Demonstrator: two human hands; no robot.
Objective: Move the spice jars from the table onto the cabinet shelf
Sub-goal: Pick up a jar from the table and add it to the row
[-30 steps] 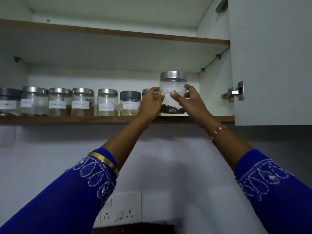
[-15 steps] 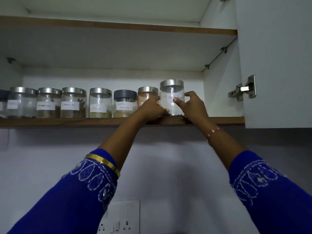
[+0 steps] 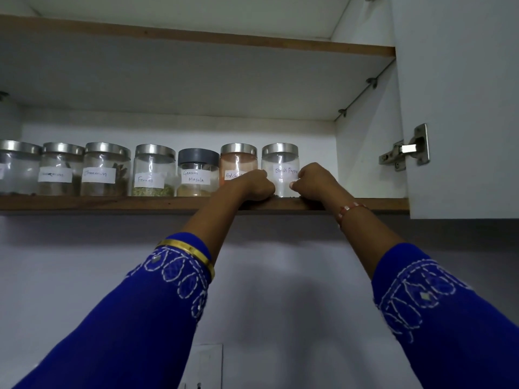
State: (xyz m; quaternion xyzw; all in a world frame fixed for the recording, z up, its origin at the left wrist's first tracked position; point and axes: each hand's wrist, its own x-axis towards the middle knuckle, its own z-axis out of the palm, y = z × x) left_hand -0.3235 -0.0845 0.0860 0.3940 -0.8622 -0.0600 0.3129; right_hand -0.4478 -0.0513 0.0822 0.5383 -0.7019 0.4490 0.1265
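The black pepper jar (image 3: 280, 164), clear with a steel lid and a white label, stands upright at the right end of a row on the wooden cabinet shelf (image 3: 112, 203). My left hand (image 3: 251, 185) presses its lower left side with curled fingers. My right hand (image 3: 316, 182) holds its lower right side, thumb on the label. Beside it to the left stand the red chilli jar (image 3: 238, 161), the garam masala jar (image 3: 198, 175) with a grey lid, the fennel jar (image 3: 154, 172) and several more labelled jars.
The open cabinet door (image 3: 463, 108) with its metal hinge (image 3: 407, 150) hangs at the right. A short stretch of shelf lies between the black pepper jar and the cabinet's side wall. An upper shelf (image 3: 196, 36) runs overhead. A wall socket (image 3: 206, 366) sits below.
The black pepper jar went from being held above the shelf edge to standing on the shelf, pushed back into line with the row. Both hands lowered to its base.
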